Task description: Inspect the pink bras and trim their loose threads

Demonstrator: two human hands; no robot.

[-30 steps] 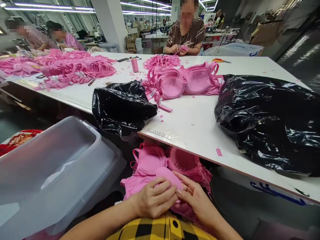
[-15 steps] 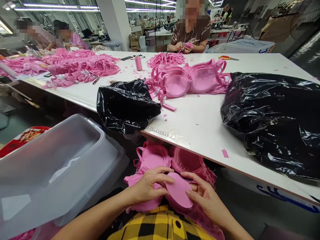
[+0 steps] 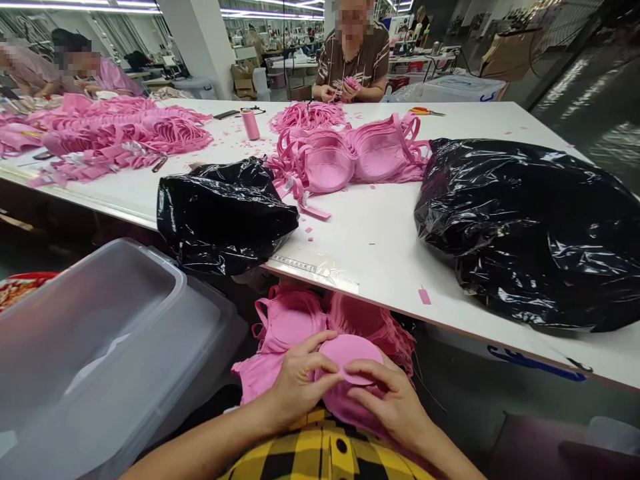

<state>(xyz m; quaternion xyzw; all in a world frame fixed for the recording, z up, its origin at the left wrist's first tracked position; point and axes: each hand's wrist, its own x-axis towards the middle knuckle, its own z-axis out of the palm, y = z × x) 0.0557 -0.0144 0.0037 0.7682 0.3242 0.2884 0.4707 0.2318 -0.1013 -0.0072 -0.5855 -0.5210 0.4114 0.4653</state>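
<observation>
A smooth pink oval bra pad lies level between my two hands, just above my lap. My left hand pinches its left edge, thumb below and fingers along the rim. On the other side, my right hand grips the pad's right and front part, its index finger lying over the surface. Beneath and behind the pad, pink bras rest on my lap against the table edge. My hands and the pad cover part of them.
On the white table lie a black plastic bag, a bulky black bag and stacked pink bras. Pink thread and scissors are farther back. A translucent bin stands left. Opposite sits a co-worker.
The pad has turned from a slanted position to lying nearly sideways, and my right fingers have shifted onto its front edge. The view has swung a little to the right.
</observation>
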